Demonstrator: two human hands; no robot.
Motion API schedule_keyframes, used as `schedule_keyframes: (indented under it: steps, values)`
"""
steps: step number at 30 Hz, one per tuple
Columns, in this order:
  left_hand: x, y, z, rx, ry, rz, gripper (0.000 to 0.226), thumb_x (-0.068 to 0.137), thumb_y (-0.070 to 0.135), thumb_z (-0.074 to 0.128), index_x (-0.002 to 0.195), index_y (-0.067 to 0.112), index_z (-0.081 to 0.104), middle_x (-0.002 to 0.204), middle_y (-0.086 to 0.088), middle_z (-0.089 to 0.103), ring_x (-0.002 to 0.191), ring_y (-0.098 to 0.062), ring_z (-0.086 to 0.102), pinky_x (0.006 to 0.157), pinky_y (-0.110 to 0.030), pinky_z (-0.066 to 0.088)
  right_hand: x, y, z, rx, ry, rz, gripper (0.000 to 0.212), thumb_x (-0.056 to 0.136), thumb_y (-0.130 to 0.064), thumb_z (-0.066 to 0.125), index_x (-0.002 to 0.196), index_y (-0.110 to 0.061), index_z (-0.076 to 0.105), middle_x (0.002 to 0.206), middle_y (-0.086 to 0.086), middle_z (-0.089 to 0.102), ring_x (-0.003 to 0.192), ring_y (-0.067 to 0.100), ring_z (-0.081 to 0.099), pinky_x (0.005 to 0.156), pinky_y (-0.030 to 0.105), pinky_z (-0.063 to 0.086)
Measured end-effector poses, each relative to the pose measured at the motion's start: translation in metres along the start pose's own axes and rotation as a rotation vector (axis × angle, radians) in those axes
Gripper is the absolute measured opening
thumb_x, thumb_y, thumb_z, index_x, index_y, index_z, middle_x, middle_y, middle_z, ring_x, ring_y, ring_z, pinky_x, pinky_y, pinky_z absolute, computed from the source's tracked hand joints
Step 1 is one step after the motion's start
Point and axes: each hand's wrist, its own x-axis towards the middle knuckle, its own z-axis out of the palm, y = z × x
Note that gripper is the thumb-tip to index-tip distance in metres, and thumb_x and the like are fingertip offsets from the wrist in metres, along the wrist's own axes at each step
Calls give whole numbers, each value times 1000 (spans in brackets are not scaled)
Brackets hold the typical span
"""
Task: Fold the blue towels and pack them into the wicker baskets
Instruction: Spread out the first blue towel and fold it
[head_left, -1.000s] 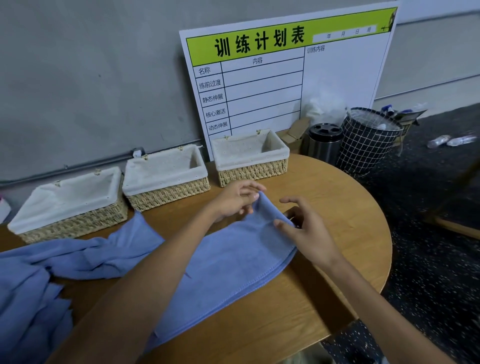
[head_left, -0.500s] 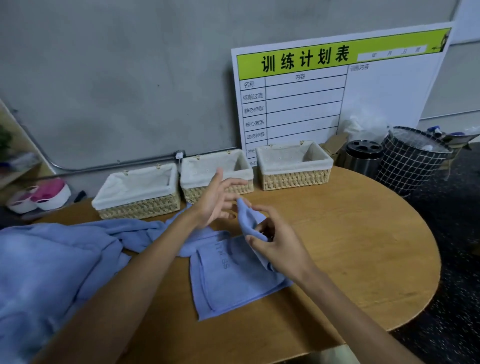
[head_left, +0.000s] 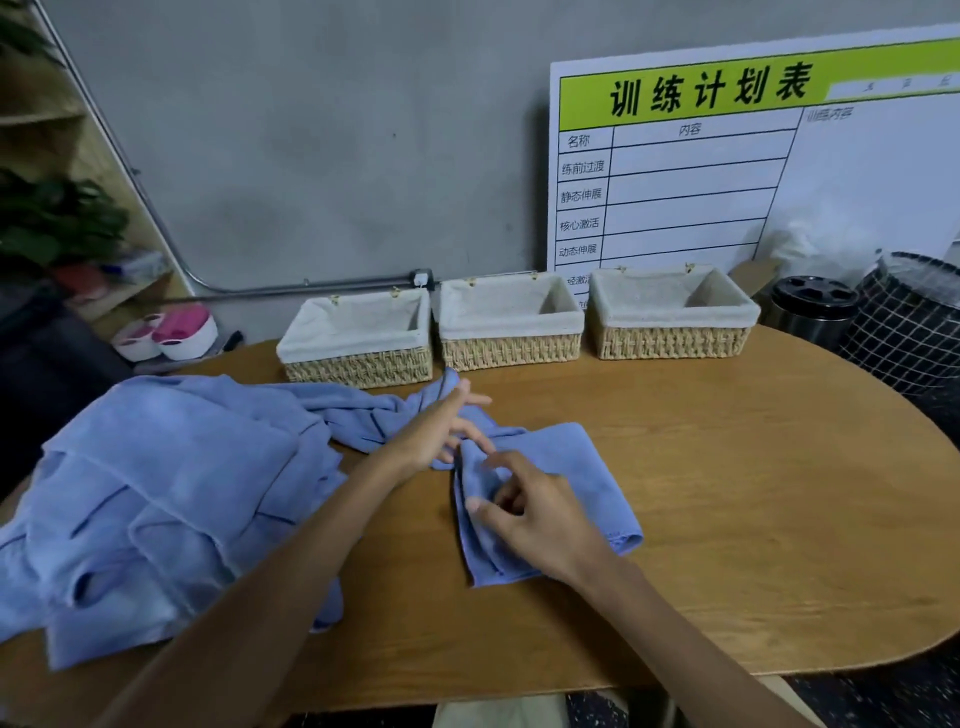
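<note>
A folded blue towel (head_left: 582, 478) lies on the wooden table (head_left: 753, 493) in front of me. My right hand (head_left: 535, 514) rests on its left part with fingers loosely bent and the index finger raised. My left hand (head_left: 441, 431) hovers with straight fingers just beyond the towel's far left corner, over another towel. A heap of unfolded blue towels (head_left: 171, 504) covers the table's left side. Three lined wicker baskets stand in a row at the back: left basket (head_left: 358, 338), middle basket (head_left: 511, 325), right basket (head_left: 672, 317). All three look empty.
A white board (head_left: 753, 166) with a green header leans on the wall behind the baskets. A black grid bin (head_left: 914, 322) and a dark canister (head_left: 813, 306) stand beyond the table's right end. A shelf with plants is at far left.
The towel was folded over and now lies flat; my right hand let go of the lifted corner and rests on it. My view shifted left.
</note>
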Motion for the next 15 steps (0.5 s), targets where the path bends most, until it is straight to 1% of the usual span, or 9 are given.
schedule_keyframes:
  steps: [3,4,7,8,9,10,12,14,15]
  values:
    - [-2,-11,10,180,159,128,39,108,46,30,125,28,61,80,3,76,79,-6,65,86,-36,48,4,0,-13,51,120,17,11,97,-35,58,103,-27,63,61,-3,64,58,7,59,59,18,41]
    - [-3,-12,15,237,232,185,34,109,39,35,124,27,63,81,5,76,84,-4,67,89,-35,49,9,4,-21,63,196,18,9,99,-30,57,98,-27,65,65,-3,66,58,7,59,58,18,40]
    - [-12,-7,39,341,413,295,25,106,23,46,125,24,63,94,9,75,74,0,64,67,-20,47,24,25,-41,-34,338,46,15,100,-23,53,105,-24,68,85,-10,70,71,3,60,64,19,42]
    - [-16,-8,51,386,424,327,27,105,22,47,128,25,62,105,9,74,80,0,63,71,-20,48,25,34,-43,-113,316,40,20,100,-22,51,111,-21,68,95,-7,71,79,8,62,70,24,46]
    - [-19,-12,63,451,404,351,31,104,23,48,134,25,58,118,7,71,97,-3,64,84,-25,50,26,44,-44,-221,265,15,25,100,-23,47,116,-18,66,104,-2,70,89,15,64,77,32,49]
    - [-23,-18,75,552,361,354,37,105,28,46,141,25,53,134,6,63,118,-9,58,100,-32,46,24,54,-43,-357,195,-8,32,98,-28,43,120,-18,65,113,1,68,100,23,64,83,38,50]
    - [-30,-30,90,767,262,276,52,107,41,38,156,27,32,159,9,35,147,-11,28,121,-34,21,15,71,-40,-534,38,0,53,96,-44,26,131,-25,60,138,-2,59,128,27,53,99,43,43]
    - [-34,-37,90,870,191,194,66,105,55,28,161,28,9,166,16,5,154,-7,-1,125,-35,1,10,78,-44,-570,-103,80,69,92,-57,6,150,-37,38,161,-12,28,150,20,22,116,47,23]
    - [-34,-38,89,893,159,168,71,102,61,25,161,29,0,166,17,-6,153,-5,-11,125,-38,-4,9,81,-47,-579,-171,121,67,93,-60,2,154,-42,24,164,-16,12,153,18,8,120,48,12]
